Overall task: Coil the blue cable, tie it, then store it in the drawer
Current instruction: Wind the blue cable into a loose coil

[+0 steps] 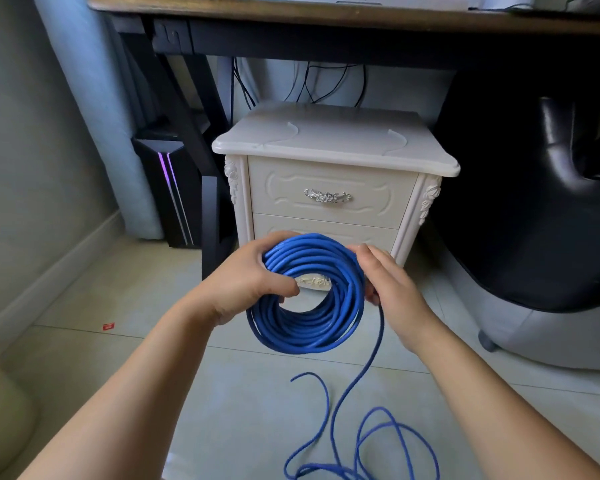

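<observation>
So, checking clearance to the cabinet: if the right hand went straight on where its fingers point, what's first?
The blue cable coil, which the right hand is holding; beyond that probably the cabinet front, though depth is unclear.

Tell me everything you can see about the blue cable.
The thin, round blue cable, smooth and plastic-looking, is mostly wound into a many-turn ring held in the air before a white two-drawer bedside cabinet. The left-hand grip wraps the ring's upper left side, thumb through the hole. The right-hand grip holds its right edge. From there one strand drops to the pale tiled floor, where the uncoiled rest lies in loose loops. No tie shows.
</observation>
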Tool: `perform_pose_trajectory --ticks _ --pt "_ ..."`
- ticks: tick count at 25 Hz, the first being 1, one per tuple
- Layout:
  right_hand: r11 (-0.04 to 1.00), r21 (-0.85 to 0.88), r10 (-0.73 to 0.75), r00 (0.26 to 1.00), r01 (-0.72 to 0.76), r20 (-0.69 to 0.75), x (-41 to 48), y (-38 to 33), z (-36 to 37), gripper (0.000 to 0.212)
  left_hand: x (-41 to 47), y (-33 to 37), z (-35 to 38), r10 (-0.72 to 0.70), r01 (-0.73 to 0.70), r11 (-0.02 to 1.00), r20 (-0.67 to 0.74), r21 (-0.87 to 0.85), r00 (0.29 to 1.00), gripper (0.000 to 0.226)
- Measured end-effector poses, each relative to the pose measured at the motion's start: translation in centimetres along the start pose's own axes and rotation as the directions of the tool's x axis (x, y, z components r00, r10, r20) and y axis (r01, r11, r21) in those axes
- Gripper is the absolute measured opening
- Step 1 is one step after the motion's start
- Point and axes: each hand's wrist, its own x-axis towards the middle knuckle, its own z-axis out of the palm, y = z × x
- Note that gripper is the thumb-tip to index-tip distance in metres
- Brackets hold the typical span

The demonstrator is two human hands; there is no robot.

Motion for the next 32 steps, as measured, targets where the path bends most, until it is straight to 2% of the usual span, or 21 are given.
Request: perform_pose_trajectory --ticks 3,5,8,13,16,18,19,21,22,23,24,26,27,29,30,32 --pt "0.999 0.0 0.033 0.999 -0.033 0.037 -0.6 0.1 0.3 0.055 0.5 -0.3 0.1 0.0 -0.021 0.985 -0.123 -0.174 0.992 0.053" --pt "0.996 0.076 0.047 0.997 -0.051 0.056 -1.0 -0.1 0.8 0.057 0.8 -0.4 0.3 -0.005 -0.054 0.959 -0.207 -0.279 0.978 0.048" --pt "0.968 0.241 0.062 0.997 -0.071 0.043 -1.2 -0.1 1.9 0.057 1.0 -0.3 1.5 0.007 -0.097 0.943 -0.273 -0.319 0.962 0.044" --pt "0.875 0.464 0.223 0.966 -0.138 -0.133 -1.2 -0.7 2.5 0.042 0.8 -1.1 4.5 -0.034 -0.112 0.88 -0.296 -0.461 0.955 0.041" --pt "0.875 0.431 0.321 0.931 -0.222 -0.172 -0.7 -0.6 2.0 0.031 0.9 -1.6 4.9 -0.113 -0.001 0.864 -0.196 -0.504 0.974 0.039" --pt "0.908 0.353 0.319 0.918 -0.225 -0.236 -0.4 -0.5 1.5 0.03 1.1 -1.6 4.2 -0.152 0.088 0.903 -0.123 -0.42 0.981 0.043" --pt "0.944 0.257 0.275 0.922 -0.205 -0.274 -0.3 -0.4 1.2 0.031 1.4 -1.6 3.8 -0.147 0.101 0.933 -0.111 -0.345 0.983 0.048" --pt "0.99 -0.04 0.121 0.95 -0.138 -0.289 -0.4 -0.6 0.9 0.033 1.6 -1.5 3.3 -0.074 0.054 0.986 -0.122 -0.159 0.99 0.058" --pt "0.978 -0.186 0.045 0.965 -0.096 -0.257 -0.6 -0.8 0.9 0.035 1.6 -1.4 3.3 -0.01 0.007 1.0 -0.135 -0.019 0.991 0.064" --pt "0.95 -0.31 -0.018 0.978 -0.048 -0.208 -0.8 -0.8 1.1 0.038 1.5 -1.4 3.5 0.067 -0.044 0.986 -0.145 0.162 0.987 0.068" --pt "0.909 -0.417 -0.061 0.987 -0.006 -0.147 -1.1 -0.8 1.4 0.041 1.5 -1.6 3.8 0.143 -0.088 0.931 -0.134 0.354 0.981 0.072" --pt "0.796 -0.601 -0.117 0.993 0.079 -0.025 -1.4 -0.5 2.2 0.046 1.4 -2.0 4.4 0.222 -0.139 0.78 -0.063 0.61 0.973 0.074" --pt "0.742 -0.661 -0.137 0.991 0.112 0.014 -1.5 -0.3 2.5 0.046 1.5 -2.2 4.6 0.22 -0.134 0.729 -0.044 0.672 0.975 0.068" --pt "0.707 -0.696 -0.151 0.988 0.123 0.021 -1.5 -0.5 2.5 0.045 1.6 -2.2 4.9 0.228 -0.089 0.682 -0.095 0.726 0.969 0.04" --pt "0.723 -0.683 -0.137 0.991 0.103 0.004 -1.4 -0.7 2.5 0.047 1.6 -2.0 4.9 0.248 -0.074 0.687 -0.137 0.723 0.959 0.027" --pt "0.789 -0.612 -0.098 0.994 0.048 -0.049 -1.3 -1.0 2.1 0.053 1.5 -2.0 5.0 0.277 -0.071 0.731 -0.2 0.679 0.94 0.02"
